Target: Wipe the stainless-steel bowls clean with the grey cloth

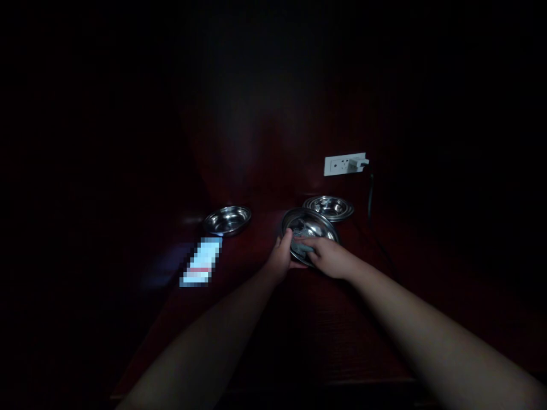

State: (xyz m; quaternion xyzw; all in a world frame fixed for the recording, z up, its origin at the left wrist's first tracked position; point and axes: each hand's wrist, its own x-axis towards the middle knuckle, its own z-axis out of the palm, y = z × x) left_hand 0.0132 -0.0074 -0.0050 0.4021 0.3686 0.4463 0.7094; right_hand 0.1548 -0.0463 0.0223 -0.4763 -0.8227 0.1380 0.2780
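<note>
The scene is very dark. My left hand (281, 259) grips the near-left rim of a shiny steel dish (316, 225), tilting it toward me above a dark red wooden table (325, 330). My right hand (329, 256) is closed on a grey cloth (300, 244) pressed against the inside of that dish. Just behind it, a second steel dish (329, 208) rests on the table. A third steel dish (227, 220) lies to the left, apart from both hands.
A lit phone screen (201, 262) lies flat on the table left of my hands. On the back wall a white socket (342, 165) holds a white plug, with a dark cable (371, 199) hanging down to the right.
</note>
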